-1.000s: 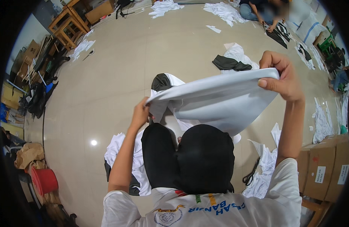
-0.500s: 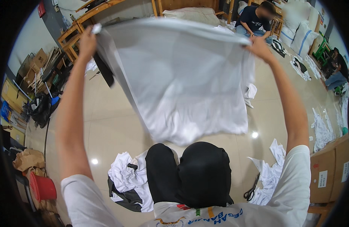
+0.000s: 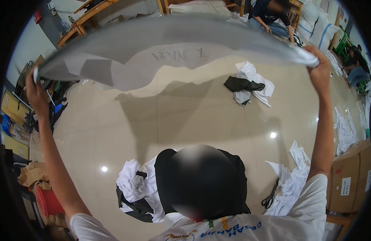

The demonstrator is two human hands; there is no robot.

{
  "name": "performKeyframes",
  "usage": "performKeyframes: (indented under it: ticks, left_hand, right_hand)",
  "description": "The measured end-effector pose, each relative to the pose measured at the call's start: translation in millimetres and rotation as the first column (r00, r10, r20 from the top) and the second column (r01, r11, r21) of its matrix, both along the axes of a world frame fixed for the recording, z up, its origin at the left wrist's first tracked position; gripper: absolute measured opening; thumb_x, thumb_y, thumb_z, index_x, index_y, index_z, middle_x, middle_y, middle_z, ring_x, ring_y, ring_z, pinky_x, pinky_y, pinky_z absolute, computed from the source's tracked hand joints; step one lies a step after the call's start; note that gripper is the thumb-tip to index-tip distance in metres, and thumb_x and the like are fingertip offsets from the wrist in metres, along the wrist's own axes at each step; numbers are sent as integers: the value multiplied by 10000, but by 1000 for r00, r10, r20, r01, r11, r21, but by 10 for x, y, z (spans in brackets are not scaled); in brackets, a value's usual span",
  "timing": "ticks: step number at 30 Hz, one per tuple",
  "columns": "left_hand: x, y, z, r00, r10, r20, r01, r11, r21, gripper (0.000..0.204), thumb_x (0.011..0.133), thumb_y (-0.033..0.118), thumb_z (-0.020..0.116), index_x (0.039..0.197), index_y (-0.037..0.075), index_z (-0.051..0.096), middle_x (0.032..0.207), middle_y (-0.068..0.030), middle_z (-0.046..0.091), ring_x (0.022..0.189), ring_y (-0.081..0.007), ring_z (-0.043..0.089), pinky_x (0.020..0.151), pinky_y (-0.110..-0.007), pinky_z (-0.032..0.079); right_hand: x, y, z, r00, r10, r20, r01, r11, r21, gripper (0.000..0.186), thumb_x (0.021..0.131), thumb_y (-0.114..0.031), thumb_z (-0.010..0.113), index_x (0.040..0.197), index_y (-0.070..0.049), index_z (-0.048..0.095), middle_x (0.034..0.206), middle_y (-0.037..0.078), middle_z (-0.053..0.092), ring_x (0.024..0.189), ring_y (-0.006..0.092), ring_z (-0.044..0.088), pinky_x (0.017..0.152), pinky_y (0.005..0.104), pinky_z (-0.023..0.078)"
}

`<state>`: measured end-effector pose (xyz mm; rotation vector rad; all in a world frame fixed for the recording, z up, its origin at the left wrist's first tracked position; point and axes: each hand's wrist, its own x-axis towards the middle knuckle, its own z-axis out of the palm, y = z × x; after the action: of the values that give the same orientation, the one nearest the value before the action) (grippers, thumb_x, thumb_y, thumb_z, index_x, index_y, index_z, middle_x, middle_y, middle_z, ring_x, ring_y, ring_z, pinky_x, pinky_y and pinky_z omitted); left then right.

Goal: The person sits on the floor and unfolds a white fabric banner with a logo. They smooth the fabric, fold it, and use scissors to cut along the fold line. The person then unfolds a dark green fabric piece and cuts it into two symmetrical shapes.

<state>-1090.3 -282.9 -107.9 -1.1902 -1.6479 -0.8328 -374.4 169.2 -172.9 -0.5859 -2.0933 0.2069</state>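
A thin white-and-grey cloth [image 3: 141, 66], perhaps a garment, is stretched wide in the air across the upper part of the view, blurred by motion. Dark lettering and a dark grey patch show on it. My left hand [image 3: 37, 94] grips its left end, and my right hand [image 3: 320, 70] is closed on the bunched right end. Both arms are raised and spread. Below, my black-clad knees [image 3: 165, 172] are bent. White and black garments [image 3: 131, 184] lie crumpled beside my left knee. Black-handled scissors [image 3: 269, 200] rest by white cloth scraps [image 3: 292, 178] on the right.
Farther off on the tiled floor lies a white, grey and black garment pile [image 3: 249, 86]. A person [image 3: 269, 18] sits at the back right near white sacks [image 3: 322, 30]; another [image 3: 358, 66] is at the far right. Cardboard boxes [image 3: 350, 180] stand right, a red bucket [image 3: 49, 201] left.
My hands have moved farther apart, and the cloth has swung up and away from me, spreading wide. The garment pile behind it is now uncovered. The seated person has leaned forward.
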Motion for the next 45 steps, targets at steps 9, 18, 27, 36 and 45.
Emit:
performKeyframes:
  ticks: [9,18,27,36,45]
  left_hand:
    - [735,-333,-2477,923,-36,382,101,983,-150,507,847,-221,452,1255,-8,665,1261,-147,699,1269,-299,638,1131,-401,453]
    - [876,-426,-4488,701,139,699,129,940,-316,449,905,-165,520,1264,20,717,1379,-183,620,1268,-331,638,1072,-388,509]
    - [1250,-691,-5673,428,408,806,137,853,-505,332,1021,231,688,1180,-55,738,1308,-251,644,1215,-382,641,1046,-432,511]
    - [1363,-787,-5905,527,492,693,-35,828,-560,326,941,223,775,1153,-6,679,1194,-214,618,1133,-395,584,1037,-482,466]
    - [1243,-787,-6250,97,428,898,-409,840,-357,647,840,24,841,1365,-20,464,1156,-166,605,1056,-307,621,980,-435,528]
  right_hand:
    - [-464,-181,-2443,997,-23,-68,4,963,-270,186,718,94,667,849,1,573,828,103,586,800,233,584,766,327,469]
    - [-714,-414,-4263,971,-113,211,206,846,-492,221,735,133,628,887,-26,608,1000,167,597,944,394,622,825,421,497]
    - [-470,-761,-5244,905,-300,302,418,762,-494,237,857,56,614,1059,-23,709,1113,173,610,1004,321,609,881,396,513]
    - [-864,-1352,-4967,887,-300,352,457,681,-572,410,900,-262,802,1221,-30,697,1230,207,576,1119,379,606,972,446,510]
    - [-832,-1317,-4943,867,-287,407,478,711,-516,300,922,-123,744,1214,-69,701,1113,163,573,1021,351,623,886,435,528]
